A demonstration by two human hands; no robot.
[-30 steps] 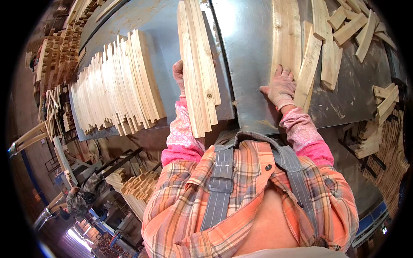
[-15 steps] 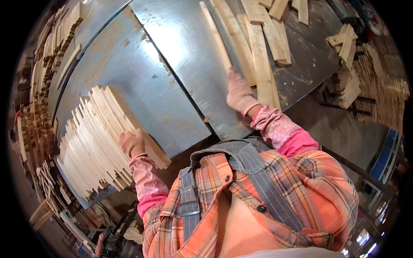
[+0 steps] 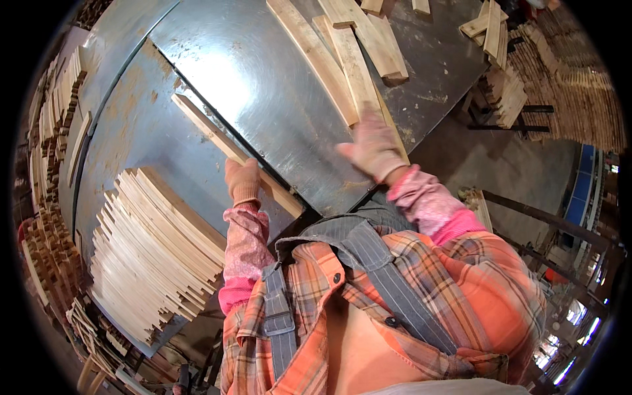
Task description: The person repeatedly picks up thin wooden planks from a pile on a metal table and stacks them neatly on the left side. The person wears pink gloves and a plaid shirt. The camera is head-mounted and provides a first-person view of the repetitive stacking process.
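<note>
Gloved left hand (image 3: 242,181) closed around long pale wooden slat (image 3: 230,151) lying on grey metal table (image 3: 263,79). Gloved right hand (image 3: 372,148) spread flat, fingers wide, on curved pale wooden board (image 3: 359,72).

I see pinkish work gloves on both hands, the left hand (image 3: 242,181) and right hand (image 3: 372,148), pink patterned sleeve covers with bright cuffs, an orange plaid shirt, and grey striped overall straps with dark buttons.

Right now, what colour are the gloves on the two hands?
Pale pink, both the left hand and the right hand; seen in the head view.
</note>
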